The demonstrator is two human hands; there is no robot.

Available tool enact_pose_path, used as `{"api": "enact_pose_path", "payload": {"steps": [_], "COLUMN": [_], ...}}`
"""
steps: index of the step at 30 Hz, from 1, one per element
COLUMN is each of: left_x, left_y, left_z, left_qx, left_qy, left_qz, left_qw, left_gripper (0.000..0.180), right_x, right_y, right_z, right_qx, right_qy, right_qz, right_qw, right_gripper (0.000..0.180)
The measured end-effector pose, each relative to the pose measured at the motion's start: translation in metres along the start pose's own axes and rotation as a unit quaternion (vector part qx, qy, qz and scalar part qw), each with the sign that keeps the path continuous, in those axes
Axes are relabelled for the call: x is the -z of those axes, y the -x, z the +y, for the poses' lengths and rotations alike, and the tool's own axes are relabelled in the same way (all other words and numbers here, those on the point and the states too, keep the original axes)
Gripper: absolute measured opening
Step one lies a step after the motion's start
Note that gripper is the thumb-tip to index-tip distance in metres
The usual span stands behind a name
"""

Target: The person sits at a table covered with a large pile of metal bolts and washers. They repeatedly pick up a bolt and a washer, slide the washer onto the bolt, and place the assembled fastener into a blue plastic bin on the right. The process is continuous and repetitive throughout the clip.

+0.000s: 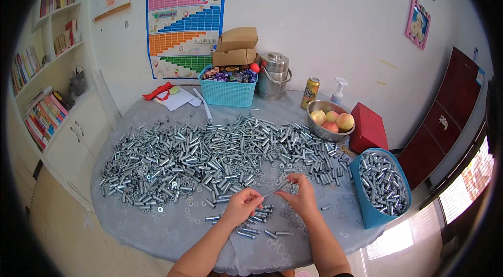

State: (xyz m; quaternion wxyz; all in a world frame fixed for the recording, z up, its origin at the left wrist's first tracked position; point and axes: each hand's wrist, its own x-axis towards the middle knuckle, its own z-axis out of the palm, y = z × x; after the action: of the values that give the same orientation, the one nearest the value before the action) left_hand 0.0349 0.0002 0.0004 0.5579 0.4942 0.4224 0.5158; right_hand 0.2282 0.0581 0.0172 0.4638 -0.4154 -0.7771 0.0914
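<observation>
Pinching one bolt (276, 189) between them, left hand (242, 205) and right hand (302, 197) are both closed on it above the table (157, 224). Finished: small cluster (251, 222) and a part-filled blue bin (381, 188). Outstanding: large loose heap (209, 156).

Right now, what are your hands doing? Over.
Left hand and right hand both pinch one bolt. Bolt pile spread ahead. Blue bin at right.

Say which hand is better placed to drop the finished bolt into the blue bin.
Right, probably. The right hand grips the bolt on the side nearer the blue bin at the table's right edge; the left hand lies farther away.
</observation>
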Motion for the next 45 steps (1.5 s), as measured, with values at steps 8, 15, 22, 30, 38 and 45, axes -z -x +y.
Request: {"api": "enact_pose_path", "payload": {"steps": [8, 15, 22, 30, 38, 45], "left_x": [0.005, 0.003, 0.005, -0.004, -0.007, -0.002], "left_y": [0.000, 0.000, 0.000, 0.001, 0.001, 0.001], "left_z": [-0.001, -0.001, -0.003, 0.005, 0.006, 0.010], "left_qx": [0.030, 0.029, 0.038, 0.066, 0.055, 0.038], "left_qy": [0.049, 0.069, 0.092, 0.180, 0.146, 0.146], "left_qz": [-0.004, -0.007, -0.018, 0.009, 0.027, 0.083], "left_qw": [0.998, 0.997, 0.995, 0.981, 0.987, 0.985], "left_gripper": [0.012, 0.014, 0.016, 0.033, 0.026, 0.026], "right_x": [-0.004, -0.006, -0.007, -0.011, -0.001, 0.038], "right_y": [0.000, 0.000, 0.002, 0.007, 0.000, -0.004], "right_z": [-0.006, 0.001, 0.002, -0.019, -0.007, 0.025], "right_qx": [-0.119, -0.235, -0.209, -0.197, -0.221, -0.262], "right_qy": [-0.238, -0.482, -0.481, -0.415, -0.351, -0.079], "right_qz": [-0.013, -0.007, -0.036, -0.140, -0.063, -0.169], "right_qw": [0.964, 0.844, 0.851, 0.877, 0.908, 0.947], "right_gripper": [0.035, 0.015, 0.016, 0.020, 0.016, 0.014]}}
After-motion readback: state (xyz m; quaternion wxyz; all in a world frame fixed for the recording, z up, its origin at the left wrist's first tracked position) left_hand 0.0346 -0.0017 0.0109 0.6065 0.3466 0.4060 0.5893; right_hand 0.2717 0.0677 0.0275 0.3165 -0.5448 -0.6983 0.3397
